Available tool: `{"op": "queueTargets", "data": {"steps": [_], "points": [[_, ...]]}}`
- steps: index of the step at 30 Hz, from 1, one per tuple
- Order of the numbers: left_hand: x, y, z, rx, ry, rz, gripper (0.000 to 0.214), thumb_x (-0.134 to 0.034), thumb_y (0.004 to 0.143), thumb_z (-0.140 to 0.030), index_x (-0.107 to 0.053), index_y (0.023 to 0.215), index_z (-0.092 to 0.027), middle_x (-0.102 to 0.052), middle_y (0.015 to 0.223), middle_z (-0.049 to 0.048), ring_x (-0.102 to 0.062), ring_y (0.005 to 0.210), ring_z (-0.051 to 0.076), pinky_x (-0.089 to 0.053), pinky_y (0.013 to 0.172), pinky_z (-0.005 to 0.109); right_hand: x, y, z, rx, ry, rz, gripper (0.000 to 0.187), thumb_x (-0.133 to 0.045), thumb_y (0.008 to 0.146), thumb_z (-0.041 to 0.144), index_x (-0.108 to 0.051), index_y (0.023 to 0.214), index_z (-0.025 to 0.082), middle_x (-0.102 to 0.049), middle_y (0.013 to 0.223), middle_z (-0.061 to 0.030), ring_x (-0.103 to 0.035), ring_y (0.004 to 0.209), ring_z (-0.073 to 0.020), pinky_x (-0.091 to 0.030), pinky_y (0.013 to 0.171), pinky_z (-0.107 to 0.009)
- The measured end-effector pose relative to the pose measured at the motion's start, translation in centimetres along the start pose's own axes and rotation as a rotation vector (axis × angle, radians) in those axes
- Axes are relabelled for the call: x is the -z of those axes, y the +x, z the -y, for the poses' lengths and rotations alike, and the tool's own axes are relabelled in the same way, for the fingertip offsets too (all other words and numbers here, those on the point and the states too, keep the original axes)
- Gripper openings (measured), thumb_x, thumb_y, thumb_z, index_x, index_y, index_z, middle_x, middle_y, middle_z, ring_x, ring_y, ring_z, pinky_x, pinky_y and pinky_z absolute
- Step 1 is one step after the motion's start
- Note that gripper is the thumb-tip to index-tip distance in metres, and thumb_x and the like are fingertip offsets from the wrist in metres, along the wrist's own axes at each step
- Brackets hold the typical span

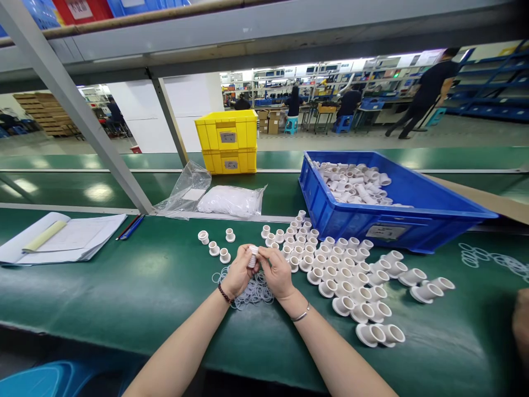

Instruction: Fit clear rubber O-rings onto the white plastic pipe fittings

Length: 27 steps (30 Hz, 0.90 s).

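Note:
A white ribbed plastic bushing is held upright in the closed fingers of my left hand. My right hand is closed, its thumb and forefinger pressed together against the bushing's right side; whatever is pinched there is too small to make out. Under both hands lies a loose pile of thin grey rubber rings, partly hidden by them. Rows of white flanged bushings stand to the right of my right hand. Several more bushings stand apart, ahead and left of my left hand.
A blue bin of white bushings stands at back right. Plastic bags and stacked yellow crates are behind. Papers and pens lie left, more rings far right. Another person's hand shows at the right edge.

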<state>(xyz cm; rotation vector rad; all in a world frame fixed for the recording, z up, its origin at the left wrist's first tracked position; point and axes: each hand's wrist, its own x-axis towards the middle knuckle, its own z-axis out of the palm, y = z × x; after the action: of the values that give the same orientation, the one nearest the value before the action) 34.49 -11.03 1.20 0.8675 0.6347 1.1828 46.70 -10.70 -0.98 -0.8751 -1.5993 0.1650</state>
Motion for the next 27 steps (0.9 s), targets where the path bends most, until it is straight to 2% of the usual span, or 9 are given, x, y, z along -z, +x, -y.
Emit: {"op": "queueTargets", "data": {"steps": [4, 9, 12, 14, 16, 18, 22, 24, 27], "points": [[-0.3, -0.1, -0.2, -0.012, 0.030, -0.032, 0.040, -0.057, 0.083, -0.044, -0.040, 0.113, -0.022, -0.050, 0.084, -0.0003, -0.047, 0.065, 0.008, -0.041, 0.062, 0.022, 0.1, 0.0, 0.1, 0.002, -0.051, -0.023, 0.022, -0.049, 0.091, 0.017, -0.058, 0.110, 0.023, -0.064, 0.101, -0.0074, -0.061, 0.095, -0.0184, -0.052, 0.083, -0.037], [0.0, 0.1, -1.0, -0.101, 0.018, -0.146, 0.030, -0.061, 0.081, -0.039, -0.046, 0.100, -0.020, -0.053, 0.090, -0.0002, -0.052, 0.076, 0.009, -0.044, 0.069, 0.020, 0.2, 0.2, 1.2, 0.112, -0.152, 0.033, 0.026, -0.060, 0.083, 0.023, -0.056, 0.109, 0.025, -0.060, 0.106, -0.0083, -0.057, 0.098, -0.0228, -0.049, 0.085, -0.043], [0.0, 0.1, -1.0, -0.071, 0.033, -0.110, 0.031, -0.060, 0.082, -0.040, -0.048, 0.101, -0.019, -0.056, 0.089, 0.0004, -0.055, 0.077, 0.010, -0.045, 0.070, 0.021, 0.6, 0.6, 1.3, 0.164, -0.210, 0.036, 0.031, -0.059, 0.083, 0.019, -0.053, 0.113, 0.025, -0.060, 0.107, -0.0083, -0.056, 0.097, -0.0233, -0.048, 0.083, -0.043], [0.0, 0.0, -1.1, -0.065, 0.095, -0.055, 0.039, -0.056, 0.085, -0.041, -0.045, 0.114, -0.019, -0.060, 0.092, 0.0035, -0.058, 0.079, 0.012, -0.046, 0.072, 0.025, 1.3, 1.1, 0.9, 0.168, -0.234, -0.020, 0.035, -0.057, 0.084, 0.017, -0.050, 0.117, 0.024, -0.060, 0.108, -0.0092, -0.056, 0.097, -0.0234, -0.048, 0.083, -0.043], [0.2, -0.1, -1.5, -0.149, 0.222, -0.033, 0.047, -0.050, 0.089, -0.043, -0.037, 0.127, -0.019, -0.062, 0.098, 0.0075, -0.060, 0.076, 0.014, -0.047, 0.070, 0.027, 2.2, 1.6, 0.2, 0.148, -0.267, -0.100, 0.036, -0.056, 0.085, 0.018, -0.048, 0.120, 0.021, -0.060, 0.108, -0.0108, -0.056, 0.098, -0.0244, -0.046, 0.084, -0.043], [0.6, -0.1, -2.2, -0.339, 0.397, -0.084, 0.047, -0.047, 0.091, -0.042, -0.034, 0.130, -0.019, -0.062, 0.102, 0.0098, -0.059, 0.075, 0.014, -0.046, 0.068, 0.027, 3.1, 2.1, -0.4, 0.109, -0.317, -0.133, 0.034, -0.056, 0.085, 0.022, -0.049, 0.118, 0.020, -0.061, 0.106, -0.0113, -0.055, 0.095, -0.0249, -0.045, 0.084, -0.044], [2.5, 0.2, -3.9, -0.722, 0.726, -0.289, 0.034, -0.048, 0.091, -0.035, -0.047, 0.120, -0.018, -0.060, 0.104, 0.0097, -0.058, 0.090, 0.016, -0.046, 0.080, 0.030, 3.8, 2.4, -0.9, 0.084, -0.418, 0.063, 0.022, -0.057, 0.085, 0.026, -0.058, 0.106, 0.020, -0.064, 0.094, -0.0086, -0.053, 0.091, -0.0246, -0.044, 0.081, -0.041], [3.6, 0.5, -4.7, -0.812, 0.891, -0.378, 0.027, -0.049, 0.090, -0.031, -0.053, 0.113, -0.018, -0.060, 0.102, 0.0089, -0.056, 0.089, 0.016, -0.045, 0.081, 0.030, 3.5, 2.2, -0.9, 0.098, -0.478, 0.203, 0.018, -0.057, 0.085, 0.027, -0.061, 0.101, 0.021, -0.065, 0.090, -0.0073, -0.052, 0.095, -0.0259, -0.043, 0.083, -0.042], [5.2, 1.0, -5.7, -0.838, 1.110, -0.434, 0.020, -0.049, 0.089, -0.029, -0.058, 0.101, -0.016, -0.059, 0.095, 0.0072, -0.053, 0.078, 0.014, -0.044, 0.073, 0.028, 3.1, 1.9, -0.8, 0.128, -0.574, 0.331, 0.015, -0.059, 0.083, 0.023, -0.063, 0.097, 0.022, -0.066, 0.089, -0.0059, -0.049, 0.105, -0.0281, -0.038, 0.093, -0.047]]}}
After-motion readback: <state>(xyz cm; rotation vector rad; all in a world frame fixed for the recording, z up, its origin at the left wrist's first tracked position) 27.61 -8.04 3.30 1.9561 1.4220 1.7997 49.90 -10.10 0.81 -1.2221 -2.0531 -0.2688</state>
